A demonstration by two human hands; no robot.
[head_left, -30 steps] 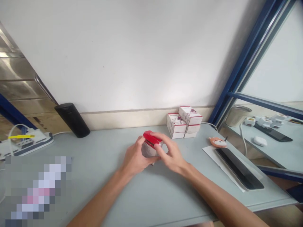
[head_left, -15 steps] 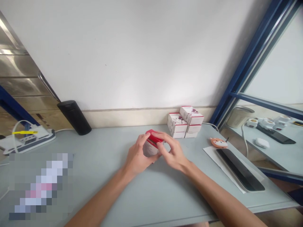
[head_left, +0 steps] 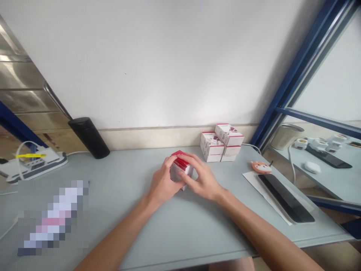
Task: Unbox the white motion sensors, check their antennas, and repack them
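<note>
A small red and white cardboard box [head_left: 180, 162] is held between both hands over the middle of the table. My left hand [head_left: 163, 180] wraps its left side, fingertips along the upper edge and thumb low at the front. On the other side my right hand [head_left: 201, 177] has its fingers over the red top and its thumb on the front face. Parts of the box are hidden by the fingers. Farther back on the right is a stack of similar white boxes [head_left: 222, 145] with red edges, standing by the wall.
A black cylinder [head_left: 88, 137] stands at the back left, near a white power strip [head_left: 42, 165] with cables. To the right lie an orange animal-faced object [head_left: 261, 167], a dark phone-like slab [head_left: 284, 197] and white paper [head_left: 252, 180]. A blue frame [head_left: 282, 90] borders the right side.
The fingers have shifted on the box, and the right thumb sits farther left on its front. More of the box's white right side shows. The view has moved slightly.
</note>
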